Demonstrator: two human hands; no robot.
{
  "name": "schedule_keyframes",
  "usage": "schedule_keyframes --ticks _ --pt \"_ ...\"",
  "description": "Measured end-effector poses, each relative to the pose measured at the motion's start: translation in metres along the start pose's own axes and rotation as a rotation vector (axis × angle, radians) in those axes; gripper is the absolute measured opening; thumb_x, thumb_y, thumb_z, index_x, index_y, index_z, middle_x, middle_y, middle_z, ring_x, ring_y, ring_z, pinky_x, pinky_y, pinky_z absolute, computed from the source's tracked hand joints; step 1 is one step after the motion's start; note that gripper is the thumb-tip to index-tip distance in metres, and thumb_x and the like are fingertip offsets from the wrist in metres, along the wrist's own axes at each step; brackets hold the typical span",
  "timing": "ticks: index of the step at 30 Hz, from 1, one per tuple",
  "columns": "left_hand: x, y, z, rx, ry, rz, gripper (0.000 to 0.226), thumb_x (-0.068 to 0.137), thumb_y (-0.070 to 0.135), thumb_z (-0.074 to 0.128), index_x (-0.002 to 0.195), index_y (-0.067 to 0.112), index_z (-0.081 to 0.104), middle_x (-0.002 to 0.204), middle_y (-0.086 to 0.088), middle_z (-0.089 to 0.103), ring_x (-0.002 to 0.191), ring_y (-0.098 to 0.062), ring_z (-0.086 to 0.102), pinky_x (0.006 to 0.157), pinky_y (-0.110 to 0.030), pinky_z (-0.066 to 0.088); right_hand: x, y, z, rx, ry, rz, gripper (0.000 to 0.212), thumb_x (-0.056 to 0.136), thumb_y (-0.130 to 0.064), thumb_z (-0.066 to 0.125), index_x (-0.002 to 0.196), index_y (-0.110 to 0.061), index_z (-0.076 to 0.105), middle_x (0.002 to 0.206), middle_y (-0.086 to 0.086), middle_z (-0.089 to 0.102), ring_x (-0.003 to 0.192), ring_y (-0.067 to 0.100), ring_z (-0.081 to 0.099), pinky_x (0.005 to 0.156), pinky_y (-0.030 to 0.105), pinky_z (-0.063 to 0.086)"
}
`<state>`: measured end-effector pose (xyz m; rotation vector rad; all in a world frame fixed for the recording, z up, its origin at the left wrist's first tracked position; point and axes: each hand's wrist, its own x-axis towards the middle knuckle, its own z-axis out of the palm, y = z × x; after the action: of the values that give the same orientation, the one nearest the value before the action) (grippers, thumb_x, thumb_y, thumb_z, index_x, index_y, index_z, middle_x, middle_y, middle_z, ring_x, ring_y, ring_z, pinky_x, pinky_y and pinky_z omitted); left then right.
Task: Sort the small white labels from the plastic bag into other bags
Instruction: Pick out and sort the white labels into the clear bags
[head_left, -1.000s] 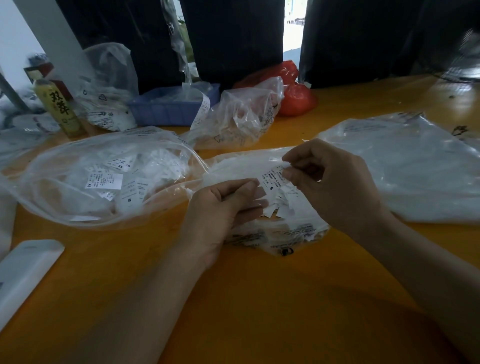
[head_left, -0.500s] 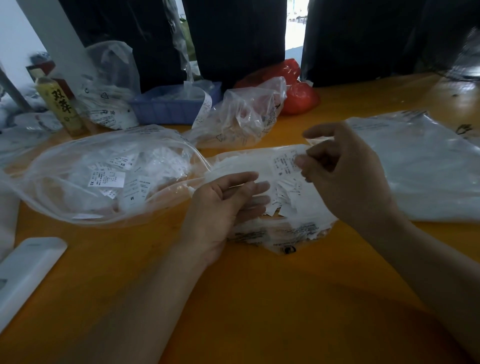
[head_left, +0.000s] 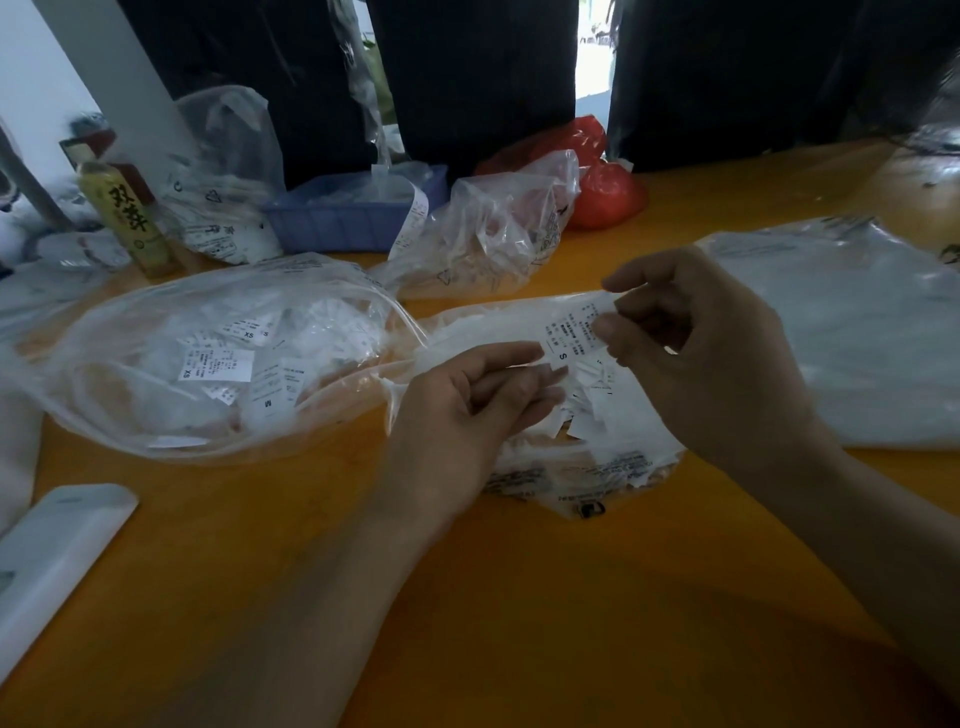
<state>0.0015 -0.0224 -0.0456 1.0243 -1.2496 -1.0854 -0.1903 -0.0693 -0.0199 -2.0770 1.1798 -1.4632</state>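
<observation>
**One "S" label pinched above the heap**

We see the orange table running bare and wide across the near half, from our forearms down to the lower edge; that is the open room. Its far edge is crowded against dark hanging cloth.

On the right lies a flat clear bag, reaching the right edge; we cannot tell what it holds. On the left, a puffed clear bag holds many white labels, with "XS" and "M" readable on some; we cannot count them. Between the hands sits the centre bag, with a loose heap of labels on it, too jumbled to count. Behind it stands a crumpled clear bag, then a blue tray with a paper strip hanging over its rim, two red bags, and one more clear bag far left. One yellow bottle stands upright near the left edge; one white flat object lies at the near left.

Our right hand pinches one label marked "S" between thumb and fingertips, lifted just above the heap. Our left hand lies beside it, fingers loosely bent, fingertips at the heap; whether they grip anything, we cannot tell.
</observation>
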Motion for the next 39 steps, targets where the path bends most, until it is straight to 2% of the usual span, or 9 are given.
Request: schedule_keyframes --ticks 6,11,15,18,22,27,31,35,39 --pt "0.001 0.0 -0.002 0.045 0.029 0.029 0.021 0.102 0.012 0.064 0.12 0.019 0.07 0.105 -0.002 0.082 0.102 -0.016 0.078 0.087 -0.02 0.06 -0.001 0.001 -0.001 -0.06 -0.073 -0.059 0.025 0.091 -0.018 0.076 0.114 -0.021 0.065 0.087 -0.024 0.064 0.09 -0.011 0.063 0.071 -0.001 0.043" --pt "0.0 -0.001 -0.005 0.159 0.057 0.05 0.022 0.104 0.015 0.063 0.119 0.027 0.073 0.096 0.001 0.082 0.09 -0.017 0.08 0.078 -0.023 0.063 -0.001 0.001 0.0 -0.122 -0.165 -0.134 0.025 0.091 -0.016 0.076 0.114 -0.02 0.066 0.088 -0.026 0.059 0.099 -0.01 0.059 0.077 -0.003 0.042" --pt "-0.001 0.0 -0.005 0.207 0.062 0.053 0.022 0.103 0.018 0.064 0.121 0.028 0.073 0.095 0.003 0.082 0.085 -0.015 0.08 0.074 -0.026 0.064 -0.002 0.001 0.0 -0.136 -0.17 -0.151 0.026 0.091 -0.016 0.076 0.115 -0.018 0.065 0.085 -0.021 0.062 0.097 -0.008 0.061 0.077 -0.001 0.044" --pt "-0.002 0.001 -0.003 0.202 0.069 0.047 0.021 0.103 0.017 0.064 0.12 0.024 0.073 0.092 0.008 0.082 0.086 -0.009 0.079 0.07 -0.024 0.064 -0.004 0.0 0.003 -0.071 -0.204 -0.067 0.029 0.092 -0.022 0.075 0.117 -0.023 0.062 0.085 -0.02 0.07 0.089 -0.008 0.066 0.075 0.002 0.047" --pt "-0.002 0.002 -0.001 0.154 0.106 0.022 0.019 0.101 0.017 0.067 0.114 0.028 0.076 0.088 0.005 0.082 0.081 -0.015 0.08 0.065 -0.021 0.062 -0.004 0.003 0.005 0.035 -0.18 0.07 0.013 0.093 -0.025 0.074 0.104 -0.03 0.069 0.081 -0.019 0.072 0.077 -0.006 0.068 0.069 0.007 0.05" --pt "-0.002 0.002 -0.001 0.127 0.112 -0.002 0.018 0.1 0.02 0.068 0.112 0.03 0.076 0.095 0.003 0.082 0.079 -0.021 0.081 0.071 -0.029 0.066 -0.009 0.001 0.012 0.003 -0.255 0.025 0.01 0.095 -0.022 0.072 0.101 -0.03 0.075 0.082 -0.024 0.068 0.081 -0.006 0.066 0.071 0.006 0.049" --pt "0.0 0.002 -0.002 0.086 0.134 -0.029 0.016 0.099 0.018 0.069 0.111 0.027 0.077 0.096 0.001 0.083 0.08 -0.022 0.081 0.069 -0.029 0.066 -0.006 0.002 0.012 0.065 -0.178 0.07 0.004 0.093 -0.032 0.072 0.097 -0.031 0.073 0.082 -0.02 0.069 0.079 -0.002 0.066 0.068 0.008 0.05" --pt "0.001 0.002 -0.002 0.052 0.14 -0.05 0.018 0.1 0.016 0.068 0.113 0.025 0.077 0.094 -0.005 0.083 0.081 -0.022 0.081 0.067 -0.025 0.064 -0.004 0.007 0.013 0.127 -0.251 0.204 0.013 0.09 -0.043 0.071 0.101 -0.039 0.065 0.089 -0.018 0.071 0.08 0.0 0.068 0.067 0.018 0.054" --pt "0.001 0.002 -0.001 0.049 0.152 -0.066 0.019 0.1 0.017 0.069 0.113 0.027 0.078 0.091 -0.007 0.082 0.076 -0.021 0.08 0.068 -0.027 0.065 -0.006 0.01 0.016 0.226 -0.237 0.263 0.018 0.091 -0.033 0.076 0.102 -0.038 0.063 0.09 -0.016 0.075 0.077 0.001 0.071 0.062 0.016 0.054"
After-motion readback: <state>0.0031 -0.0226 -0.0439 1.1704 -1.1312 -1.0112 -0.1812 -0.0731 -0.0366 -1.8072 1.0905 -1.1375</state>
